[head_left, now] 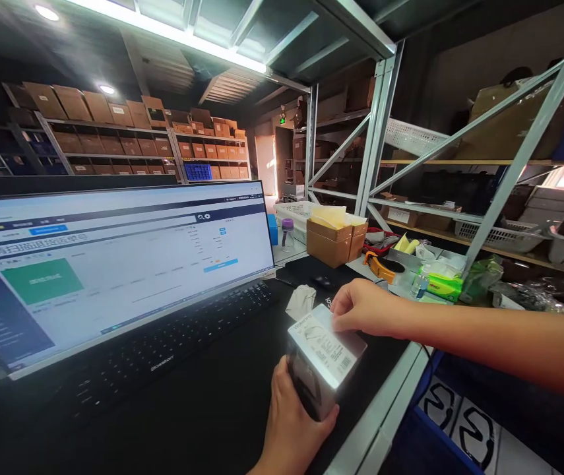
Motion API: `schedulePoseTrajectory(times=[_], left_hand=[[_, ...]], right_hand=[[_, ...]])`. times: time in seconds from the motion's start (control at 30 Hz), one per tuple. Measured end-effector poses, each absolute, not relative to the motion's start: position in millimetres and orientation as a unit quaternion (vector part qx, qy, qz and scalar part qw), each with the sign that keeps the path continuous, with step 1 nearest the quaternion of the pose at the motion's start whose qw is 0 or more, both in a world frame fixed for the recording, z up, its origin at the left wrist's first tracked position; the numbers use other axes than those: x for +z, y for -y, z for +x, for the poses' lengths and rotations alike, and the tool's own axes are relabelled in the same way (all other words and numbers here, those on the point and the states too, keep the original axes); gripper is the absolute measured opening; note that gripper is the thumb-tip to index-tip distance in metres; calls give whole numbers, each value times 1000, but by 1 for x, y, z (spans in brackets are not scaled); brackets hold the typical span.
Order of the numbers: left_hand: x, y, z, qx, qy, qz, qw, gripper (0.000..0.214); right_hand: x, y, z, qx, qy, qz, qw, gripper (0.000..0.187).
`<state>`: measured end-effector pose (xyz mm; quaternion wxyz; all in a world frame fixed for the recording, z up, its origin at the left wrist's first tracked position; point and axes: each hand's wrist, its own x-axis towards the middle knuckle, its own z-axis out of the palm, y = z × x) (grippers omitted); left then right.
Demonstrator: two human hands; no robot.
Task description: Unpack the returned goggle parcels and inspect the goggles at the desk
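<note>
The left hand's [294, 422] grip is clamped round the lower near side of a small printed box [328, 348], held above the dark mat [222, 422] on the bench [385, 422], right of the keyboard [173, 343]. The right hand's [361, 307] fingertips touch the box's top at the far right — whether they pinch anything I cannot tell — beside fine print and a barcode [344, 365] too small to read. The keyboard seems to say "Bosston"; the screen [138, 257] left of the box shows blurred Chinese characters.
</note>
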<state>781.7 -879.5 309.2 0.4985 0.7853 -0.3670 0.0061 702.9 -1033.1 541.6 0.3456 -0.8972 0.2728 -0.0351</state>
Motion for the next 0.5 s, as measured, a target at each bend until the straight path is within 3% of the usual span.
schedulePoseTrajectory(times=[0.33,0.4,0.5], left_hand=[[310,882,782,65,388,787,475,98],[313,882,782,80,399,781,473,98],[322,883,783,79,421,771,470,94]], right_hand=[[559,1039,710,-10,-226,-954,199,20],[561,1049,711,36,-237,-941,241,27],[547,1070,701,74,-227,-867,438,39]])
